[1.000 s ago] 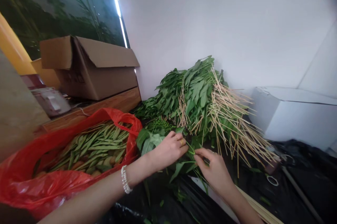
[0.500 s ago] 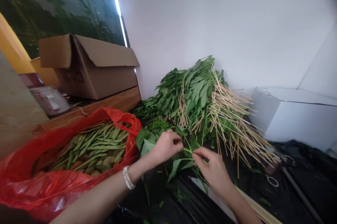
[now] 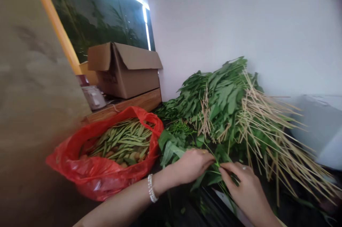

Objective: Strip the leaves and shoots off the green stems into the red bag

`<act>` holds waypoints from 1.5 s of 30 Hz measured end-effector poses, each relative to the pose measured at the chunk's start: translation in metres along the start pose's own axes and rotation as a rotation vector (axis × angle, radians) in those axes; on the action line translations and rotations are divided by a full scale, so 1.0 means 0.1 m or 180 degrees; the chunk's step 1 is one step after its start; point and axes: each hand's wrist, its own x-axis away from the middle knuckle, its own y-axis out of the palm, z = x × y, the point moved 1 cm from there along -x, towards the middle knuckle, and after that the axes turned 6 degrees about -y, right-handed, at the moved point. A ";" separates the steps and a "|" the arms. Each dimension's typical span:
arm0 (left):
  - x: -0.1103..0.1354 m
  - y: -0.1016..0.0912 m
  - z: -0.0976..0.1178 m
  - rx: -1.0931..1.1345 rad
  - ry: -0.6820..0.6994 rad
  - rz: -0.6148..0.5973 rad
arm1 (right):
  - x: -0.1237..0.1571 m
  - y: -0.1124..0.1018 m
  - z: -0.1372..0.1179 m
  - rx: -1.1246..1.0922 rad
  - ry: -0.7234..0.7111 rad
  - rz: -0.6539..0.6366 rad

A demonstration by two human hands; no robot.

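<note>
My left hand (image 3: 192,165), with a pearl bracelet on the wrist and a ring on one finger, pinches a green leafy stem (image 3: 213,163). My right hand (image 3: 243,184) pinches the same stem from the other side, fingertips nearly touching the left ones. Both hands work low in the view, just in front of a big pile of leafy greens threaded on thin bamboo skewers (image 3: 235,113). More loose leaves (image 3: 171,147) lie under my left hand.
A red plastic bag (image 3: 107,170) full of green bean pods (image 3: 125,141) sits at the left. Behind it stand a cardboard box (image 3: 125,72) on a wooden ledge and a small appliance (image 3: 93,97). A white box (image 3: 320,120) is at the right. Black plastic covers the surface.
The head camera has swung left, so everything sits further right in view. My hands stay pinched together on the leafy stem, now slightly lower in the picture.
</note>
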 end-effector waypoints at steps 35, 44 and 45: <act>0.13 -0.34 -0.35 0.2023 -0.1719 0.1871 | -0.15 -0.12 -0.17 0.0184 -0.0390 0.0182; 0.11 0.00 0.06 -0.0192 0.0367 0.0773 | -0.15 -0.08 -0.17 0.0250 -0.0543 0.0031; 0.08 0.03 0.04 -0.0290 0.0325 0.0682 | -0.15 -0.10 -0.17 0.0192 -0.0526 0.0101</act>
